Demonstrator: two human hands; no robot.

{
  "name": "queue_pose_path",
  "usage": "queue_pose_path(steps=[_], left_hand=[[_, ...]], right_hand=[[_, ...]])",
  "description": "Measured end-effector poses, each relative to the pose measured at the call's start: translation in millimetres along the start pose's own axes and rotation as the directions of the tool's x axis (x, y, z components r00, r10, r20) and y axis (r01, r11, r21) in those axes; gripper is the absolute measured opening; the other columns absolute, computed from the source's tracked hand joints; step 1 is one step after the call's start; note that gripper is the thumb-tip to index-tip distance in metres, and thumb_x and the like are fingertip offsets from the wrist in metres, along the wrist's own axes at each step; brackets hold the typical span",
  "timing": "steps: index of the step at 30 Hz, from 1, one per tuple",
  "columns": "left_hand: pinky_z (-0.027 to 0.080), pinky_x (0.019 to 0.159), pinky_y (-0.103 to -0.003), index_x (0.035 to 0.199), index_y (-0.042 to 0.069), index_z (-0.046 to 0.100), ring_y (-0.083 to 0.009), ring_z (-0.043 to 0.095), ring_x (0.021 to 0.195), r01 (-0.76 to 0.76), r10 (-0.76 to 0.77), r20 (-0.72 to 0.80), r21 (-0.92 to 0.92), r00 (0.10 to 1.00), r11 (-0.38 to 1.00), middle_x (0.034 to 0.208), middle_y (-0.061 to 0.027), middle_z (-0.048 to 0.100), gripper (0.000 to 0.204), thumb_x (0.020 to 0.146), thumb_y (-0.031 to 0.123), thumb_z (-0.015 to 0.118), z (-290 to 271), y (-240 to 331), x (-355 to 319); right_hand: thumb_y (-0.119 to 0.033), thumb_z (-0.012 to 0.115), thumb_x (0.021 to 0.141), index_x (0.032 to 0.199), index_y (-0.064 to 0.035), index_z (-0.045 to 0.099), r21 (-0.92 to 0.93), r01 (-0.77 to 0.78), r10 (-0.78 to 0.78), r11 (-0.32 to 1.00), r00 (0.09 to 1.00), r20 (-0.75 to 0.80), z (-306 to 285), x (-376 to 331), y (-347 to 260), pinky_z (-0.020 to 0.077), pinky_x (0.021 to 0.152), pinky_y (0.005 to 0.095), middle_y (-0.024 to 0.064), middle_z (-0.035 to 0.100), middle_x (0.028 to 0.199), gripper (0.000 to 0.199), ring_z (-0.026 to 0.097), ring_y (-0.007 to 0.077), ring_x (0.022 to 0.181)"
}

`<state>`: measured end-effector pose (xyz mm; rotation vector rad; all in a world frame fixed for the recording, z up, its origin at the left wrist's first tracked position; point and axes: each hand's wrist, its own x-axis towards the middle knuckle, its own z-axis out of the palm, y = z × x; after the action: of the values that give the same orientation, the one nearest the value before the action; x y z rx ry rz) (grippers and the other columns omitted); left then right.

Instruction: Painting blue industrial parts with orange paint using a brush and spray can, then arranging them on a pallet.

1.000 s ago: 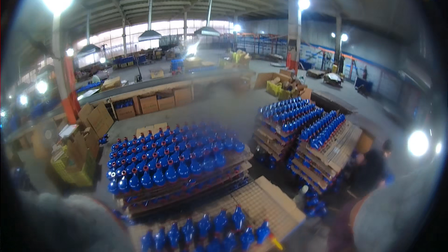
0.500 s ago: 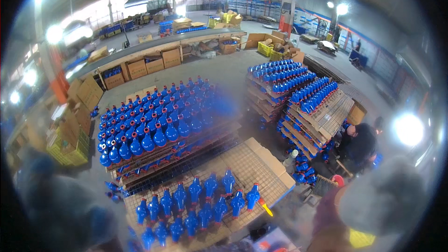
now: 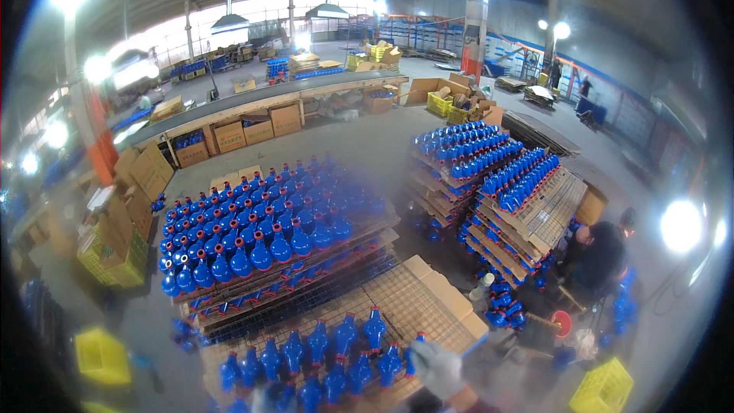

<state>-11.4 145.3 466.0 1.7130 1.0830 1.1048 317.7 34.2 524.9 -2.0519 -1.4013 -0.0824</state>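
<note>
Rows of glossy blue bottles [image 3: 293, 353] with red necks stand on a mesh-topped cardboard layer [image 3: 417, 291] before me. My right hand [image 3: 440, 369], in a pale glove, is at the right end of these rows. It overlaps the rightmost bottle [image 3: 410, 358], and its fingers are too blurred and covered to show a grip. At the lower edge my left hand [image 3: 265, 398], also gloved, is a smeared shape among the front bottles. Whether it holds one cannot be made out.
Behind stands a tall layered stack of blue bottles [image 3: 260, 248]. More stacked layers [image 3: 505, 241] rise at the right, beside a crouching person [image 3: 600, 252]. Yellow crates [image 3: 102, 356] sit at both sides. A long bench [image 3: 267, 95] crosses farther back.
Both hands have come inward from the sides to the bottles. The yellow-handled brush by the rightmost bottle no longer shows; my right hand covers that area. The view has tilted up slightly.
</note>
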Motion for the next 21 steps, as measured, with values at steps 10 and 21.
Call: queue_pose_path(steps=[10, 21], left_hand=[[0.053, 0.077, -0.034, 0.122, 0.004, 0.067, -0.0234, 0.066, 0.088, 0.138, -0.156, 0.127, 0.139, 0.98, 0.981, 0.101, -0.0118, 0.065, 0.039, 0.085, 0.011, 0.077, 23, 7, -35], [0.056, 0.086, -0.042, 0.125, 0.007, 0.066, -0.0338, 0.068, 0.099, 0.155, -0.198, 0.077, 0.378, 0.977, 0.913, 0.113, -0.0152, 0.068, 0.05, 0.084, 0.032, 0.08, 2, -19, -61]], right_hand=[[-0.017, 0.064, 0.096, 0.118, -0.0126, 0.067, 0.135, 0.216, -0.226, 0.967, 0.972, 0.064, 56, -17, -24, 0.0537, 0.061, 0.0391, 0.007, 0.066, 0.093, 0.022, 0.067, 0.0288, 0.072], [-0.009, 0.069, 0.093, 0.115, -0.0062, 0.073, 0.402, 0.119, -0.215, 0.908, 0.955, 0.204, 86, -34, -41, 0.0567, 0.086, 0.039, 0.0177, 0.073, 0.105, 0.022, 0.071, 0.0326, 0.095]])
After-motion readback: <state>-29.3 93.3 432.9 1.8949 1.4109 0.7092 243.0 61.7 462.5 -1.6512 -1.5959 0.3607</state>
